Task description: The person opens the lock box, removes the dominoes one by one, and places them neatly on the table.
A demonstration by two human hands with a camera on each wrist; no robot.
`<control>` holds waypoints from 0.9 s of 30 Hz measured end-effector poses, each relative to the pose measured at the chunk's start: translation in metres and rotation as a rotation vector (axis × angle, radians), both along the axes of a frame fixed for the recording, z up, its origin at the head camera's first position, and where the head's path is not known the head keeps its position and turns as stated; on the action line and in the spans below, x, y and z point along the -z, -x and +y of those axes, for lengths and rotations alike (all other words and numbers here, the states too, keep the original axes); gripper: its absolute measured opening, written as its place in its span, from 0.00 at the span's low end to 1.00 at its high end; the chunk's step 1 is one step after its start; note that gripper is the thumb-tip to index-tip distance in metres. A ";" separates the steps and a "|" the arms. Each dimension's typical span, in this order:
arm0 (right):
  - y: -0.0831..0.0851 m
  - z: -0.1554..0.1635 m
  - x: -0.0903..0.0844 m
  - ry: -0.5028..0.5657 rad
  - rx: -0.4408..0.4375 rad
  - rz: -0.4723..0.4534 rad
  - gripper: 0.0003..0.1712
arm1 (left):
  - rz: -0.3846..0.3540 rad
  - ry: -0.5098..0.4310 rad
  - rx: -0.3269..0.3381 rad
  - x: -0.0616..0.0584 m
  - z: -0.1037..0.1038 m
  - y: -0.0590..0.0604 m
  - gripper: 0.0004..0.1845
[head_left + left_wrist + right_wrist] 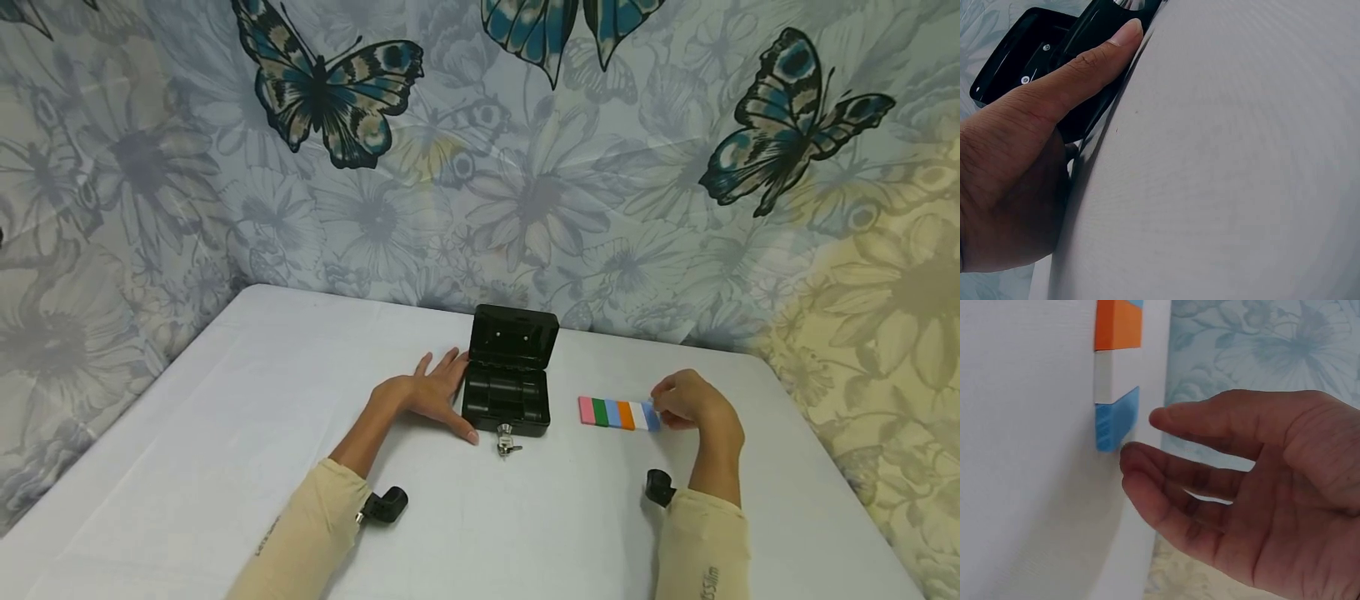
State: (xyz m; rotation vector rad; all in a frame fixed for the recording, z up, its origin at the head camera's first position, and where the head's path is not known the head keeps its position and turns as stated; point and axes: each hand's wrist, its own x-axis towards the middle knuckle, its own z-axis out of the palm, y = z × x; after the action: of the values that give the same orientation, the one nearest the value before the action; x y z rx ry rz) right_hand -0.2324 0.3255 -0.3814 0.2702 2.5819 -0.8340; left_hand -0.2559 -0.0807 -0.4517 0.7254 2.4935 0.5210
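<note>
An open black cash box [513,337] stands on the table, its lid raised at the back. Keys [507,448] hang at its front lock. Along the box's left side lies my left hand [431,396], fingers spread and straight; the left wrist view shows its thumb [1088,69] against the box's front corner. To the right, flat coloured blocks [624,414] sit in a row: pink, green, blue, orange, white, blue. My right hand [696,400] hovers at the row's right end. Its loosely bent fingers are close to the blue end block [1113,420], with nothing between them and the thumb.
White cloth covers the table [225,433]. Behind it hangs a floral fabric backdrop [532,200] with butterflies. Black wrist cameras protrude from both sleeves, the left one [386,505] and the right one [659,487], low over the table.
</note>
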 end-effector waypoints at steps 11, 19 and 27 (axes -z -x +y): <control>-0.006 -0.043 0.004 -0.176 -0.311 0.383 0.30 | 0.097 -0.088 0.000 -0.004 -0.030 -0.002 0.71; -0.019 -0.058 0.017 -0.394 -0.365 0.609 0.49 | 0.373 -0.045 -0.185 -0.013 -0.063 -0.020 0.67; -0.025 -0.058 0.021 -0.335 -0.376 0.536 0.50 | 0.338 -0.051 -0.165 -0.018 -0.062 -0.026 0.63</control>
State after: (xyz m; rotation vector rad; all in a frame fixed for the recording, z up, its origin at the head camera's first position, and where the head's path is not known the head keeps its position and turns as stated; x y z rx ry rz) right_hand -0.2077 0.2675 -0.4028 -0.3940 3.1181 -0.3644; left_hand -0.2300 -0.1426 -0.4340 0.6777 2.8818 0.5619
